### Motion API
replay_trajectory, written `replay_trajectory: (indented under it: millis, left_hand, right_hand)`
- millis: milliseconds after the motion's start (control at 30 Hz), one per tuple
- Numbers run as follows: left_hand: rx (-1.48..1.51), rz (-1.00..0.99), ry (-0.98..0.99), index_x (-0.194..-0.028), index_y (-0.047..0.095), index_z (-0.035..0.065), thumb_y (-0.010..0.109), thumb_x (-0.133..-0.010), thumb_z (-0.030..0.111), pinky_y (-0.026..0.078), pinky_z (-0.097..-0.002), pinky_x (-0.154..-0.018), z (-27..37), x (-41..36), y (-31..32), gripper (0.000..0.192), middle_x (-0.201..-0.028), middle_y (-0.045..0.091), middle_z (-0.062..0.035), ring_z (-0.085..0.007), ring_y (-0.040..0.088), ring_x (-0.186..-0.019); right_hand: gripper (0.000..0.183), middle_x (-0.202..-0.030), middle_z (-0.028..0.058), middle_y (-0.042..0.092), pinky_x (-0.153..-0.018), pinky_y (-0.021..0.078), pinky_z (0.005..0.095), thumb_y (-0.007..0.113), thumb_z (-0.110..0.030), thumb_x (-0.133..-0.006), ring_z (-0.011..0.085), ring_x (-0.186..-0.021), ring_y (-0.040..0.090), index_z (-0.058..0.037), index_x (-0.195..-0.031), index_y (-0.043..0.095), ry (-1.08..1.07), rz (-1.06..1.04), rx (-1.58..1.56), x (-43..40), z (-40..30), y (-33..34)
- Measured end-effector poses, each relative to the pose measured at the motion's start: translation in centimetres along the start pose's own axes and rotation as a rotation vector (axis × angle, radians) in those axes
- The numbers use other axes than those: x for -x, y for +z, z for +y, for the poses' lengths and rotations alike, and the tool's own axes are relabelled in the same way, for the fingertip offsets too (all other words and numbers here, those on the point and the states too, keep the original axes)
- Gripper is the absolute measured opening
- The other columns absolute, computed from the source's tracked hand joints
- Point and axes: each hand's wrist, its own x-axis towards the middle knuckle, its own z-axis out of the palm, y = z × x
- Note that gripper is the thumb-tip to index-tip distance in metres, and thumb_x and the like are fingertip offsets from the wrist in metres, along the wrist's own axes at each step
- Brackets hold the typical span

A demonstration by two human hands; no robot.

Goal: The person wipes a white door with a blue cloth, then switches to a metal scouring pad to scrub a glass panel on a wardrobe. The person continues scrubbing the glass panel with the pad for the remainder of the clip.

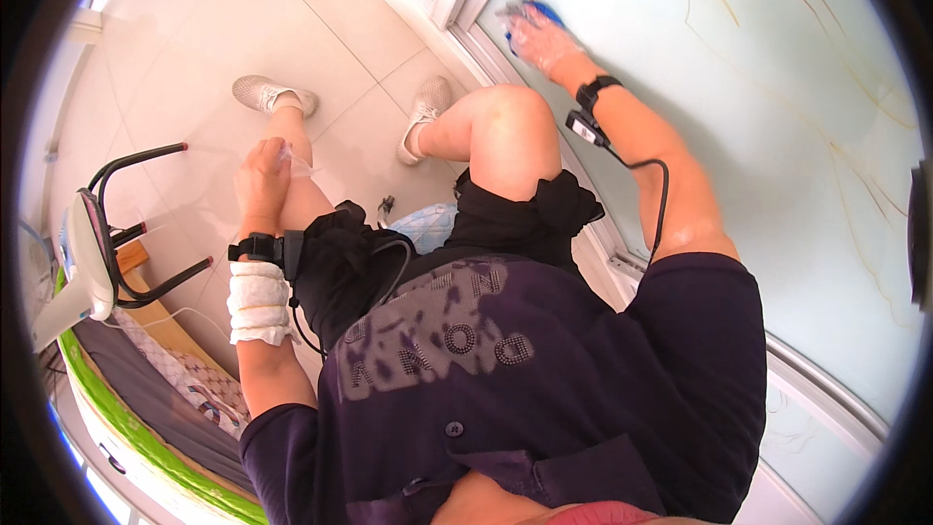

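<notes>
My right hand (539, 36), wet or soapy, presses a blue cleaning pad (545, 12) against a pale frosted glass door panel (729, 102) with brown and gold lines, close to its metal frame. My left hand (266, 179) is closed by my left leg, with a small piece of clear plastic film (295, 160) at its fingers. White cloth (259, 302) is wrapped around my left forearm below a black wrist strap. The underside of the pad is hidden.
A stool or stand with black metal legs (149, 154) is at the left, beside a bed edge with a green border (146, 452). Between my legs lies a light blue patterned item (426, 227). The door's metal track (594, 233) runs along the tiled floor (328, 22).
</notes>
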Motion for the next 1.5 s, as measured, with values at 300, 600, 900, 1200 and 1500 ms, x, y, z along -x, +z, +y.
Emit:
replay_trajectory:
  millis: [300, 600, 900, 1200, 1500]
  left_hand:
    - [-0.049, -0.104, 0.078, -0.097, 0.062, 0.0093, 0.063, -0.089, 0.016, 0.052, -0.0448, -0.07, 1.0, -1.4, 0.5, 0.01, -0.092, 0.067, -0.0122, -0.0366, 0.064, -0.086]
    - [-0.031, -0.137, 0.078, -0.101, 0.062, 0.0124, 0.065, -0.086, 0.014, 0.052, -0.0446, -0.071, 1.2, -0.8, 1.1, 0.015, -0.093, 0.067, -0.0098, -0.0348, 0.065, -0.086]
    - [-0.126, -0.153, 0.083, -0.101, 0.062, 0.013, 0.065, -0.085, 0.014, 0.052, -0.0445, -0.072, 0.5, 0.2, 1.6, 0.016, -0.093, 0.067, -0.0096, -0.0343, 0.065, -0.085]
    - [-0.087, -0.117, 0.106, -0.097, 0.063, 0.0086, 0.065, -0.083, 0.008, 0.052, -0.0444, -0.073, 1.8, 0.3, -0.3, 0.014, -0.089, 0.066, -0.0115, -0.0343, 0.064, -0.087]
    - [0.101, -0.11, -0.093, -0.095, 0.066, 0.0029, 0.065, -0.093, 0.015, 0.052, -0.0403, -0.067, 1.5, -1.0, -3.6, 0.013, -0.088, 0.067, -0.0182, -0.0362, 0.065, -0.076]
  right_hand:
    - [0.031, -0.127, 0.0081, 0.054, -0.107, 0.0283, 0.0436, 0.055, -0.017, -0.093, 0.0247, -0.124, 0.044, -0.0072, -0.122, 0.059, -0.174, -0.159, 0.158, 17.9, -12.8, 14.2]
    - [0.015, -0.097, 0.0091, 0.061, -0.082, 0.0492, 0.0401, 0.053, -0.011, -0.095, 0.0257, -0.093, 0.059, -0.0067, -0.107, 0.061, -0.166, -0.38, 0.186, 34.0, -21.3, 21.9]
    - [0.023, -0.106, 0.0092, 0.059, -0.083, 0.0472, 0.0424, 0.059, -0.011, -0.083, 0.029, -0.103, 0.056, -0.0117, -0.105, 0.064, 0.154, 0.094, -0.68, 27.4, -19.5, 15.5]
    - [0.013, -0.095, 0.0058, 0.059, -0.081, 0.0476, 0.0375, 0.061, -0.01, -0.08, 0.0251, -0.098, 0.058, -0.0117, -0.092, 0.065, 0.074, 0.437, -0.525, 9.0, -10.8, 10.9]
    - [0.014, -0.087, 0.0128, 0.067, -0.08, 0.0532, 0.0384, 0.055, -0.007, -0.084, 0.0269, -0.087, 0.067, -0.0067, -0.088, 0.068, 0.224, 0.213, -0.695, -1.1, -10.8, 13.0]
